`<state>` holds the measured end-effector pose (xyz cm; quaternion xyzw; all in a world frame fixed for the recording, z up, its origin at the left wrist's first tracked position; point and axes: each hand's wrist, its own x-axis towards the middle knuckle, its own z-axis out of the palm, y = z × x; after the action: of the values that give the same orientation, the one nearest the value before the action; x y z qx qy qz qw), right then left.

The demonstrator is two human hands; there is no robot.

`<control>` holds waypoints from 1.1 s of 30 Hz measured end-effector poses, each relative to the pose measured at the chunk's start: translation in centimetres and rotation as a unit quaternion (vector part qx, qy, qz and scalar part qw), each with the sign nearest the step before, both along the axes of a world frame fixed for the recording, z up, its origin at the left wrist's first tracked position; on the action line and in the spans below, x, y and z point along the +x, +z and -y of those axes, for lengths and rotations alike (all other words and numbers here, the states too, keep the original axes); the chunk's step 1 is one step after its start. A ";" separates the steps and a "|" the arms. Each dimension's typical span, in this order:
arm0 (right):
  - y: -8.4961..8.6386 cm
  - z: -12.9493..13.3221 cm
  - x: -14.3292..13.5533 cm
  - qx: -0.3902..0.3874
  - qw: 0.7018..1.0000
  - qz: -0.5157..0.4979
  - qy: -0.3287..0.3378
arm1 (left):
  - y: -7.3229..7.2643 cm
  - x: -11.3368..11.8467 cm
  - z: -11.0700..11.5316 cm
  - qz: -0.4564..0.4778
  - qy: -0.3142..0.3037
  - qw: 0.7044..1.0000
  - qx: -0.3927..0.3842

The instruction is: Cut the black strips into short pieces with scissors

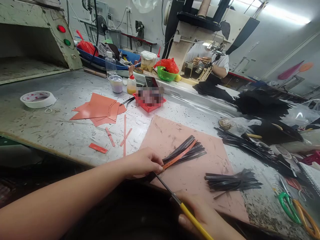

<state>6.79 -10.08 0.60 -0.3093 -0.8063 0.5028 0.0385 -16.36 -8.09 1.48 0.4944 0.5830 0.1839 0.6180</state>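
My left hand [147,163] pinches the near end of an orange strip with small holes [178,155] at the front edge of the pink mat. Beneath that strip, a bundle of thin black strips [197,151] fans out across the mat. My right hand [200,213] is closed round yellow-handled scissors [191,216], seen edge-on. Their blade tip reaches the left fingertips; whether the blades are apart cannot be made out. Another bundle of black strips [232,180] lies on the mat, right of my hands.
Orange pattern pieces [100,108], a tape roll [37,99] and a red tray [150,107] sit to the left and behind. Other scissors [290,206] and black strips [250,145] lie at right. A co-worker [220,63] sits beyond.
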 end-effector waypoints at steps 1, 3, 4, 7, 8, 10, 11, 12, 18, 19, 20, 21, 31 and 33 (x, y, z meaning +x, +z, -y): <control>-0.1 0.0 0.0 0.002 1.000 0.002 -0.001 | 0.0 0.0 0.0 0.001 0.002 1.000 -0.001; -0.4 0.0 0.1 0.003 1.000 0.006 -0.003 | -0.1 0.0 0.1 0.003 0.006 1.000 -0.002; -0.6 0.1 0.1 0.001 1.000 0.006 -0.004 | 0.0 0.0 0.1 0.003 0.006 1.000 -0.004; -0.9 0.1 0.2 -0.010 1.000 0.002 -0.006 | 0.0 -0.2 0.4 0.008 0.012 1.000 -0.024; -1.0 0.1 0.3 -0.015 1.000 0.000 -0.007 | 0.0 -0.5 0.7 0.019 0.019 0.999 -0.028; -1.2 0.1 0.3 -0.021 1.000 -0.006 -0.007 | -0.2 -1.0 1.3 0.048 0.025 0.998 -0.019; -1.2 0.1 0.4 -0.022 1.000 -0.010 -0.007 | -0.3 -1.3 1.7 0.060 0.016 0.998 -0.009; -1.3 0.1 0.4 -0.021 1.000 -0.013 -0.007 | -0.4 -1.6 2.2 0.063 -0.001 0.998 0.002; -1.9 0.5 0.3 -0.010 1.000 -0.017 -0.018 | -1.0 -1.6 5.3 0.008 -0.003 1.000 0.012; -2.0 0.6 0.2 -0.010 1.000 -0.019 -0.018 | -1.2 -1.4 5.6 -0.001 0.012 1.000 0.018; -2.0 0.6 0.2 -0.010 1.000 -0.021 -0.016 | -1.5 -1.2 6.0 -0.011 0.023 0.999 0.031; -2.1 0.7 0.1 -0.009 1.000 -0.022 -0.015 | -1.7 -1.0 6.3 -0.020 0.031 0.998 0.050; -1.4 1.1 0.0 0.028 0.999 -0.002 -0.020 | -2.9 -1.0 7.4 -0.045 0.078 0.991 0.102; -0.3 0.7 -0.2 0.065 0.997 0.013 -0.039 | -3.0 -1.3 7.6 -0.034 0.093 0.990 0.096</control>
<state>6.54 -10.77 0.32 -0.3435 -0.8253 0.4431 0.0673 -17.63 -15.70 -1.52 0.5010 0.6265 0.2794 0.5276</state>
